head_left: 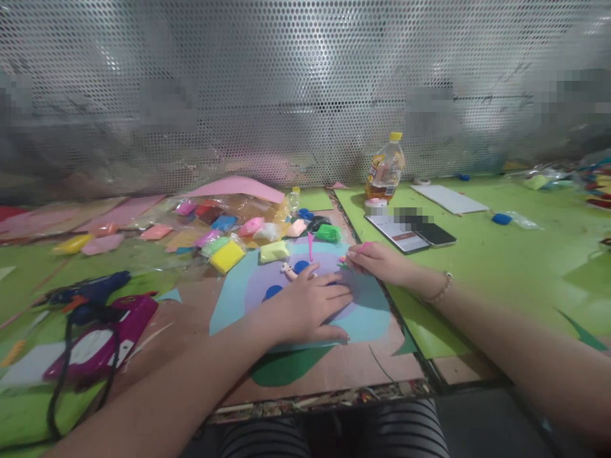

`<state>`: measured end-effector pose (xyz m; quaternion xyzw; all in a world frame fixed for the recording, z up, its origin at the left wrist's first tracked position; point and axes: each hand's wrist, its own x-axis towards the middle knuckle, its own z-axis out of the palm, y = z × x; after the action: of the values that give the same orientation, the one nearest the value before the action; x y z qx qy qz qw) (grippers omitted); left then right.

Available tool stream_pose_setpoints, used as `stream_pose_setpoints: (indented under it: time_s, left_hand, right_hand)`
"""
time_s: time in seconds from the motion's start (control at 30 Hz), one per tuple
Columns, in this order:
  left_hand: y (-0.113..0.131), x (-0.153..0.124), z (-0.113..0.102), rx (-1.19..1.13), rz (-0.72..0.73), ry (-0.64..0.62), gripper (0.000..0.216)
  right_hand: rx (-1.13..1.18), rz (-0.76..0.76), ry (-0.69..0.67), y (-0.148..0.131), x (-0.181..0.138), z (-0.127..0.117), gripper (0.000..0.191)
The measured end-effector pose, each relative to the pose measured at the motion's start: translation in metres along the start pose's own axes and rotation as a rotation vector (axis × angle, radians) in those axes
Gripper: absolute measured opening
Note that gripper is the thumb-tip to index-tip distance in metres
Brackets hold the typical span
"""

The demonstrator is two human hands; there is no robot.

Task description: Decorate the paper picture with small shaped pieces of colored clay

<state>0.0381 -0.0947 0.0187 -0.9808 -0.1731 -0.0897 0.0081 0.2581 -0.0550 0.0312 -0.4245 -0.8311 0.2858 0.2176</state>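
Note:
My left hand (317, 302) lies flat with fingers spread on a light-blue paper shape (375, 318) that has a lilac oval (252, 280) in its middle. Beside it are blue clay discs (273, 292) and a small pale clay figure (287, 271), partly covered by my fingers. My right hand (375, 261) is closed in a pinch at the paper's right edge. A slim pink piece (365, 247) shows in its grip, its kind unclear. Tiny coloured bits (342, 261) sit at the fingertips. A pink pointed tool (310, 247) lies just beyond my left hand.
Several wrapped clay packs, including a yellow one (228, 256) and a green one (328, 233), crowd the back. A bottle (384, 166) and phone (396, 229) are at the right. A glue gun (102, 287), magenta case (128, 327) and black cord lie left. Green paper (286, 366) lies in front.

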Motion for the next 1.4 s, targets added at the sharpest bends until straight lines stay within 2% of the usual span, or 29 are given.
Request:
stream_pose_setpoints:
  time_s: [0.3,0.5,0.67,0.77,0.87,0.93,1.1,1.4]
  left_hand:
    - [0.0,0.001,-0.001,-0.006,-0.022,-0.04,0.058]
    - [0.0,0.001,-0.002,-0.007,-0.024,-0.057,0.057]
    - [0.001,0.001,-0.003,-0.02,-0.026,-0.067,0.057]
    - [0.001,0.001,-0.004,-0.017,-0.032,-0.081,0.058]
    - [0.001,0.001,-0.004,-0.013,-0.041,-0.091,0.059]
    - [0.001,0.001,-0.004,-0.018,-0.041,-0.091,0.06]
    - [0.0,0.001,-0.002,-0.043,-0.038,-0.09,0.06]
    - [-0.001,0.0,-0.002,-0.076,-0.042,-0.083,0.059]
  right_hand:
    - [-0.057,-0.144,-0.056,0.003,-0.003,-0.003,0.038]
    - [-0.236,-0.327,-0.196,-0.001,-0.004,-0.005,0.034]
    - [-0.333,-0.406,-0.232,0.0,-0.005,-0.004,0.033]
    - [-0.289,-0.338,-0.155,-0.002,-0.005,-0.004,0.035]
    - [-0.125,-0.153,0.03,0.001,-0.004,-0.005,0.04]
    - [-0.016,-0.048,0.101,0.005,-0.003,-0.006,0.044]
    - [0.099,0.019,0.076,0.015,0.001,-0.004,0.048]
    - [0.065,-0.055,-0.022,0.007,-0.001,-0.001,0.046]
